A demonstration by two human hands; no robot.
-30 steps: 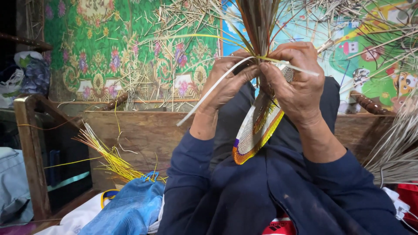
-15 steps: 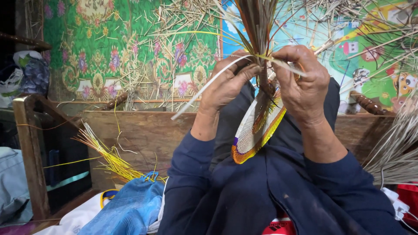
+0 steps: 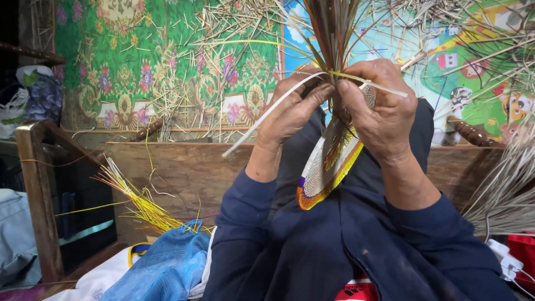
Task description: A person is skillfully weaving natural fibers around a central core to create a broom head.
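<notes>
Right now I am partway through weaving: my left hand [image 3: 290, 114] and my right hand [image 3: 382, 111] are both raised in front of me, closed around the work. The left pinches a pale flat strip [image 3: 267, 114] that slants down and to the left, and the right grips the neck of the bundle of stalks [image 3: 333, 28], whose loose ends fan upward. Below my hands hangs the woven disc [image 3: 326, 170], tilted on edge, pale in the middle with a yellow and purple rim, resting against my dark blue sleeves above my lap.

As I judge it, the strip is being bound round the bundle, so what comes next calls for a tight pull and a steady grip, so the coil does not loosen.

Around me, loose yellow straws [image 3: 134, 198] lie by the wooden bench rail [image 3: 184, 167], well apart from my hands, with a blue cloth [image 3: 167, 267] below. Dry straw litters the green patterned mat [image 3: 139, 67]. The upward stalks crowd my view of the binding point.
</notes>
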